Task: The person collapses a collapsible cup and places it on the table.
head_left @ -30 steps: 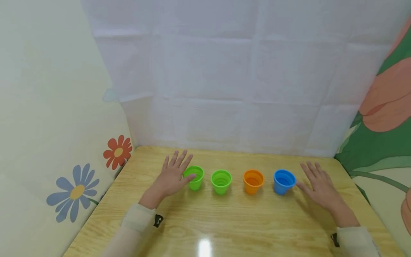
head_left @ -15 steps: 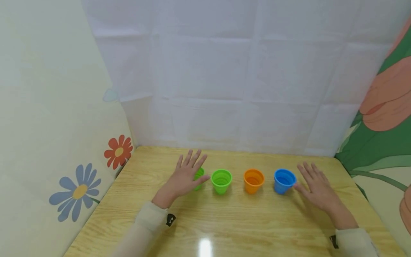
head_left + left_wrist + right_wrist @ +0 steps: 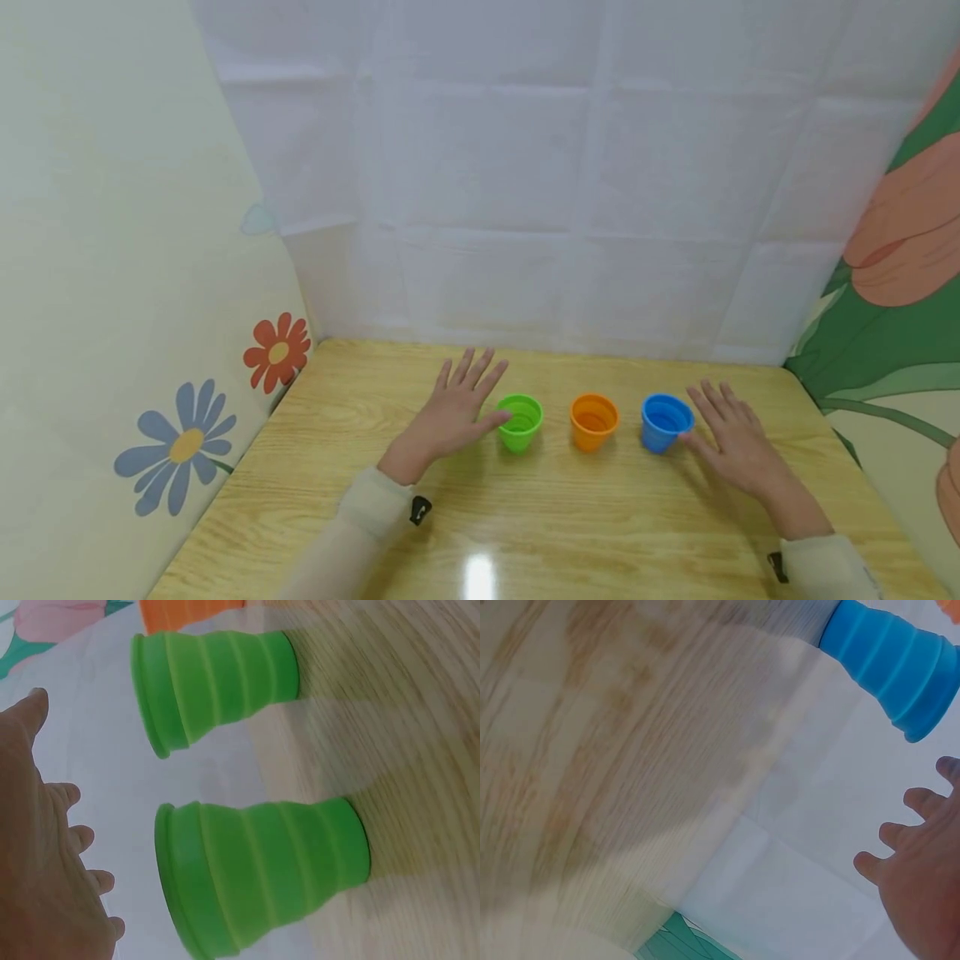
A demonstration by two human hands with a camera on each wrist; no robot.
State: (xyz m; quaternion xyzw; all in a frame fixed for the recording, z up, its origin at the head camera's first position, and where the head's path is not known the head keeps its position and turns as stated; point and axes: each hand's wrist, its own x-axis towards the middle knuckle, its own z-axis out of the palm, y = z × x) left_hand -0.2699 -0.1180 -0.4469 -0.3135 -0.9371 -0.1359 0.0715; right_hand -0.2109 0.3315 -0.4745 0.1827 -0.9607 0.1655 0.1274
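Note:
Four ribbed cups would be a count too high, so several ribbed cups stand upright in a row on the table. My left hand (image 3: pixel 446 421), fingers spread, hovers over the leftmost green cup (image 3: pixel 262 874), hiding it in the head view. Its thumb overlaps the edge of the second green cup (image 3: pixel 519 440). An orange cup (image 3: pixel 591 438) comes after that, then a blue cup (image 3: pixel 660 438) on the right. Fingers extended, my right hand (image 3: pixel 738 450) is just right of the blue cup, its thumb overlapping the rim in the head view. Both hands hold nothing.
The wooden table (image 3: pixel 570 525) ends at a white hanging sheet (image 3: pixel 510 208) behind the cups. Flower-patterned walls (image 3: pixel 150 275) rise on the left and right. A light reflection lies on the front of the tabletop.
My left hand has moved right, from beside the leftmost green cup to over it, reaching the second green cup's edge. My right hand has shifted slightly left toward the blue cup.

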